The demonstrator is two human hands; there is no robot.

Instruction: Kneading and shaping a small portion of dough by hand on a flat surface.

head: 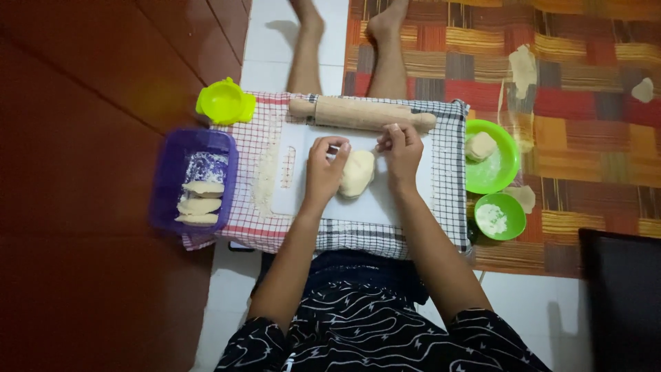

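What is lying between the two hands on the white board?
In the head view, a folded piece of pale dough lies between the left hand and the right hand on the white cutting board; both hands touch it.

My left hand (pixel 323 169) covers the left edge of the dough lump (pixel 358 173), and my right hand (pixel 401 153) hides its upper right side, so I cannot tell whether my fingertips pinch it or only rest on it. The top of the frame cuts off my feet. At the lower right, a dark object (pixel 620 296) runs out past the frame's edge. The powder in the small green bowl (pixel 500 216) is too small to identify.
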